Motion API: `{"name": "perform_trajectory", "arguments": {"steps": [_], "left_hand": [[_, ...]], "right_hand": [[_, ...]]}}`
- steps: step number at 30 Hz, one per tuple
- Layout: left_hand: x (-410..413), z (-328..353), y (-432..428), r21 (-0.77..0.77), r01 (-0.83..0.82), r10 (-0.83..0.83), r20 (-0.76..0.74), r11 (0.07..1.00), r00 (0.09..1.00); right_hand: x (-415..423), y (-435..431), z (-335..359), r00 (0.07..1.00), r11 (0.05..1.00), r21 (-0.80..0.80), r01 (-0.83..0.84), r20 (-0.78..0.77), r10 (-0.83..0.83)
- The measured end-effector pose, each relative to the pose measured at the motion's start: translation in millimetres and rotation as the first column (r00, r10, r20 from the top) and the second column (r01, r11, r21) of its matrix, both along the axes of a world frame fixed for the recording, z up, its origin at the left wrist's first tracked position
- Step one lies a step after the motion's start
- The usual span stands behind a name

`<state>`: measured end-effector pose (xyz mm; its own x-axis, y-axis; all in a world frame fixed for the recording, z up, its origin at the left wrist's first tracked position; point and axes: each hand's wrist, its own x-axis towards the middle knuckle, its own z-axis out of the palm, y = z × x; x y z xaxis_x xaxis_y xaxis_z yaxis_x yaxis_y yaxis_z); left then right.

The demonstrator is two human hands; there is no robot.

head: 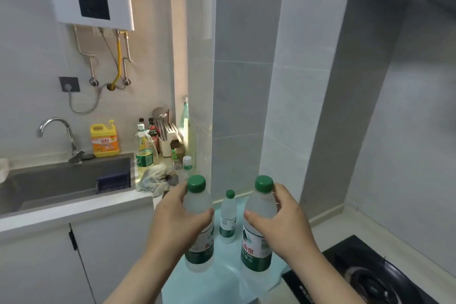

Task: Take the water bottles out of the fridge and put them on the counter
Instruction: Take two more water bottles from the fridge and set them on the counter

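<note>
Each of my hands holds a frosted water bottle with a green cap and a green label, upright over the pale counter (222,279). My left hand (177,219) is wrapped around the upper body of the left bottle (199,252). My right hand (283,224) grips the shoulder of the right bottle (259,249). Both bottle bases are at or just above the counter; I cannot tell if they touch it. A third, smaller-looking water bottle (228,217) stands on the counter between and behind them. The fridge is not in view.
A black gas hob (365,276) lies at the right. To the left are a steel sink (61,180) with a tap (56,136), a yellow detergent jug (104,140), an oil bottle (144,153), a rag (154,177) and a utensil holder (167,140). Tiled walls close the corner behind.
</note>
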<state>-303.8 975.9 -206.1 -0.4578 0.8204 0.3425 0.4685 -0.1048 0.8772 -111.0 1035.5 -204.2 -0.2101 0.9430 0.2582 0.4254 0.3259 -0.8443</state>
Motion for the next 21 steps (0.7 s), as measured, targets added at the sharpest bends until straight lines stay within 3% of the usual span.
{"name": "perform_trajectory", "arguments": {"steps": [10, 21], "left_hand": [[-28, -104, 127, -0.143, -0.144, 0.143, -0.015, 0.979, 0.99], [-34, -184, 200, -0.247, -0.205, 0.212, 0.002, 0.947, 0.977]], "right_hand": [[-51, 144, -100, 0.997, 0.995, -0.089, -0.036, 0.06, 0.042], [-73, 210, -196, 0.991, 0.975, -0.217, -0.043, 0.113, 0.069]]}}
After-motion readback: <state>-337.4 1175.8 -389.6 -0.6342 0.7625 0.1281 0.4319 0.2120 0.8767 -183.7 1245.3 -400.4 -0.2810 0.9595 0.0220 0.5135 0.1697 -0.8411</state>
